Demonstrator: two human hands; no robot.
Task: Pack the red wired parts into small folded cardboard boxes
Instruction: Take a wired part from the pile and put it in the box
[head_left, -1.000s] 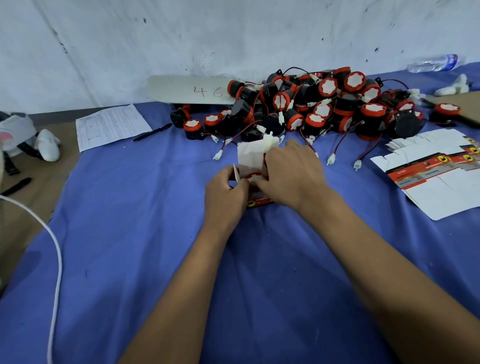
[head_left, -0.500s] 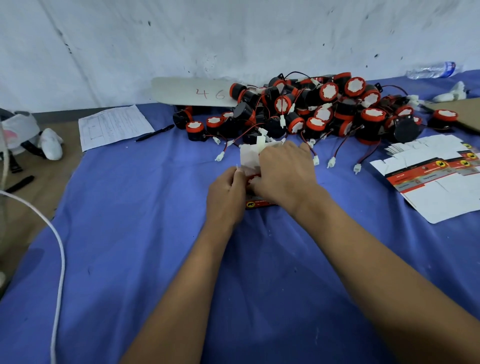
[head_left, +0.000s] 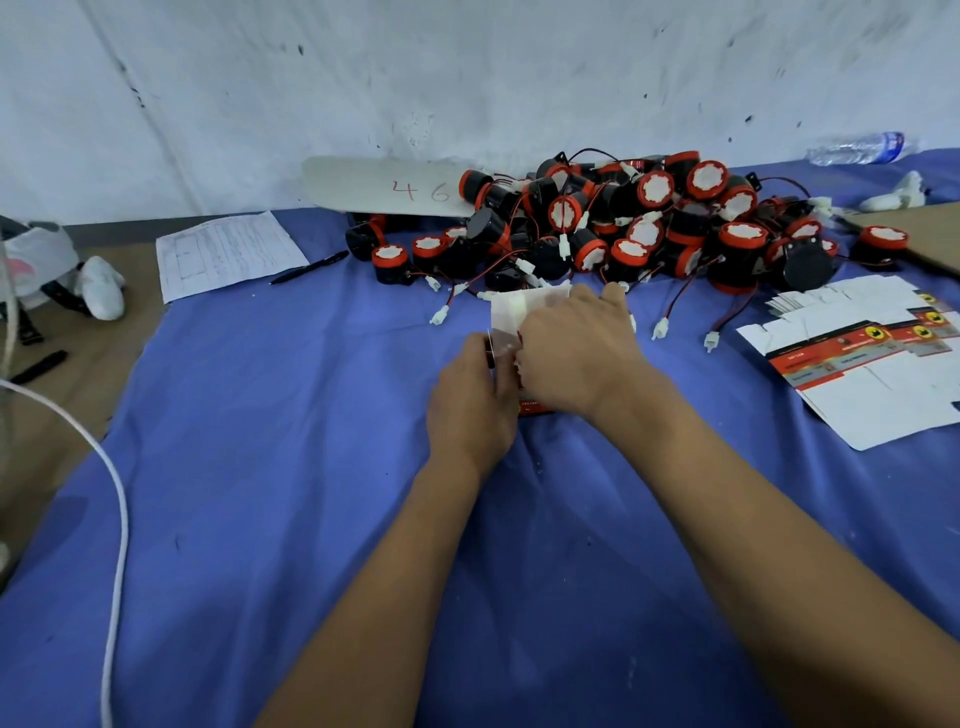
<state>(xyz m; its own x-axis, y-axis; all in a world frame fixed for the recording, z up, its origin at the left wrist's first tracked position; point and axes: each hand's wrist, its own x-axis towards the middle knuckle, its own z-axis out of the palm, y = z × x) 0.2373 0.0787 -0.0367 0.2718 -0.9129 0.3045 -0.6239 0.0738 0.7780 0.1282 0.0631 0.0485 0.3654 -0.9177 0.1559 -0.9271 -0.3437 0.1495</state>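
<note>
- Blue cloth (head_left: 260, 467) covered the work surface in the head view, with both forearms reaching in from the lower edge toward its middle.
- Left hand (head_left: 470, 400) sat with its fingers curled round the left side of a small cardboard box (head_left: 511, 332), holding it against the cloth.
- Right hand (head_left: 576, 353) lay over the box from the right, its fingers bent down onto it; it covered most of the box, so the exact grip and whatever was inside could not be made out.
- Only a white upright flap of the box, a translucent side flap and a strip of red printed face at the bottom edge showed around the hands.
- Behind the hands, against the wall, lay a pile of red wired parts (head_left: 649, 228): black bodies with red rims, thin leads and white connectors trailing onto the cloth.
- Flat unfolded box blanks (head_left: 872, 364) were stacked to the right, cut off by the frame edge.
- A white board marked "46" (head_left: 384, 187) was partly hidden by the pile.
- A printed sheet (head_left: 223, 252) and a black pen (head_left: 309, 267) lay at the far left of the cloth.
- A plastic bottle (head_left: 857, 148) lay on its side far right.
- A white cable (head_left: 117, 519) curved along the left edge, its ends out of frame.
</note>
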